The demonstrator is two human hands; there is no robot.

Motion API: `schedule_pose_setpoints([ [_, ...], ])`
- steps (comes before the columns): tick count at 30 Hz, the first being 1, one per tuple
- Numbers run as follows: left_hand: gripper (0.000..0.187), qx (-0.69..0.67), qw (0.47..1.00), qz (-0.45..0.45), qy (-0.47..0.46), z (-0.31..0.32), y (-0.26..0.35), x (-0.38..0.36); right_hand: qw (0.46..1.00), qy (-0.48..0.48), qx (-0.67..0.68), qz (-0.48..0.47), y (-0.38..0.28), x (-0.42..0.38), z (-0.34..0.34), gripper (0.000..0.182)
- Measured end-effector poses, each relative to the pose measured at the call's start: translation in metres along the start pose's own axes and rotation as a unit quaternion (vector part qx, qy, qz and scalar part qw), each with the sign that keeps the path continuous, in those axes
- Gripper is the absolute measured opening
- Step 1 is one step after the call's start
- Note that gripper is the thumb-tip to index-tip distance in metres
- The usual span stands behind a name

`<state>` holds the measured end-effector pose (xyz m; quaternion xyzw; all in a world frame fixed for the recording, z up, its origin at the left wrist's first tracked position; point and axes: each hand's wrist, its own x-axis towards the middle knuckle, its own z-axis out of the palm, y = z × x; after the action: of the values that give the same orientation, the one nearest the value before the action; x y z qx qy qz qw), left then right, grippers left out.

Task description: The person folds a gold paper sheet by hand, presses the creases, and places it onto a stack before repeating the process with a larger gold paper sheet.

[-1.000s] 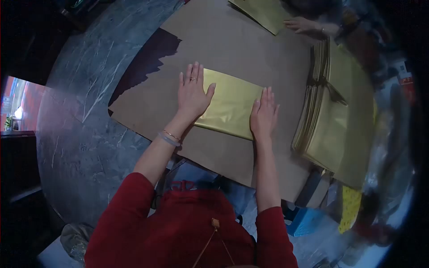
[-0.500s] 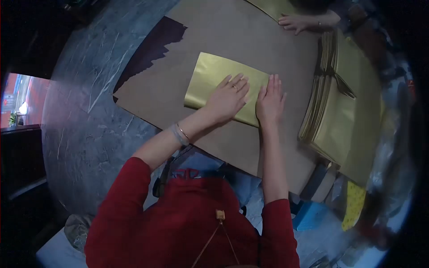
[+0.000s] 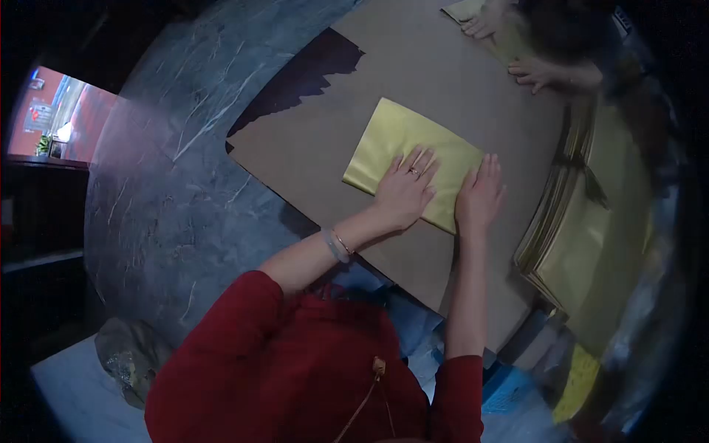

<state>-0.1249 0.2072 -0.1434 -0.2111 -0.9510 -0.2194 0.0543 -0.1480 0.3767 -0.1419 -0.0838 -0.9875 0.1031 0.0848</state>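
A gold sheet of paper (image 3: 388, 129), apparently folded over, lies on a brown board (image 3: 310, 173). Flat on its lower middle rests my left hand (image 3: 405, 193), fingers a little apart, with a ring on one finger. My right hand (image 3: 480, 198) lies stretched out along the paper's right edge, fingers straight and close together. Neither hand grips anything. Part of the sheet is hidden under both hands.
To the right stands a thick stack of gold folded paper (image 3: 591, 236). Across the board, another person's hands (image 3: 535, 72) press on more gold paper (image 3: 464, 10). A torn dark patch (image 3: 303, 77) marks the board's left corner. Grey marbled floor (image 3: 177, 207) shows at left.
The whole view has shifted, so the board and paper appear lower and further right. My hands stay flat on the sheet. Both of the other person's hands now show.
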Motion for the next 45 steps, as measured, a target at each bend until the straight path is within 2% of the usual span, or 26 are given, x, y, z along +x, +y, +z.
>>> schedule_pose_setpoints([
  [3, 0.051, 0.012, 0.999, -0.039, 0.029, -0.013, -0.017, -0.005, 1.000, -0.002, -0.029, 0.000, 0.002, 0.001, 0.003, 0.049],
  [5, 0.054, 0.053, 0.997, -0.061, 0.016, -0.022, -0.028, -0.012, 1.000, 0.011, -0.016, -0.002, 0.002, 0.000, 0.002, 0.049],
  [14, 0.063, 0.080, 0.994, -0.059, 0.040, -0.021, -0.034, -0.016, 1.000, 0.006, -0.004, -0.002, 0.004, -0.001, 0.005, 0.050],
  [16, 0.064, 0.084, 0.994, -0.064, 0.033, -0.018, -0.035, -0.015, 0.994, 0.025, -0.108, 0.013, -0.005, -0.003, 0.009, 0.050],
  [19, 0.060, 0.063, 0.996, -0.044, 0.055, -0.014, -0.038, -0.016, 0.982, 0.063, -0.163, -0.067, -0.045, -0.009, 0.009, 0.048],
  [21, 0.061, 0.065, 0.996, -0.054, 0.036, -0.020, -0.034, -0.015, 0.994, 0.066, 0.000, -0.092, -0.083, -0.017, 0.008, 0.047],
  [22, 0.061, 0.066, 0.996, -0.052, 0.023, -0.023, -0.034, -0.015, 0.993, 0.047, 0.051, -0.094, -0.097, -0.021, 0.015, 0.046],
  [23, 0.061, 0.154, 0.987, -0.040, 0.031, -0.020, -0.038, -0.014, 0.990, 0.029, 0.102, -0.097, -0.105, -0.024, 0.019, 0.046],
  [24, 0.061, 0.140, 0.989, -0.037, 0.033, -0.017, -0.040, -0.014, 0.988, 0.000, 0.122, -0.090, -0.105, -0.027, 0.017, 0.046],
  [29, 0.060, 0.103, 0.993, -0.060, 0.017, -0.020, -0.035, -0.013, 0.995, 0.020, 0.055, -0.077, -0.080, -0.030, 0.024, 0.048],
  [32, 0.060, 0.096, 0.993, -0.048, 0.044, -0.020, -0.034, -0.015, 0.994, 0.038, 0.055, -0.087, -0.069, -0.034, 0.021, 0.048],
  [41, 0.058, 0.080, 0.995, -0.033, 0.056, -0.024, -0.034, -0.015, 0.998, 0.020, 0.001, -0.054, -0.014, -0.033, 0.008, 0.050],
  [45, 0.058, 0.071, 0.995, -0.034, 0.061, -0.021, -0.038, -0.016, 0.999, 0.001, 0.019, -0.032, 0.006, -0.031, 0.000, 0.052],
])
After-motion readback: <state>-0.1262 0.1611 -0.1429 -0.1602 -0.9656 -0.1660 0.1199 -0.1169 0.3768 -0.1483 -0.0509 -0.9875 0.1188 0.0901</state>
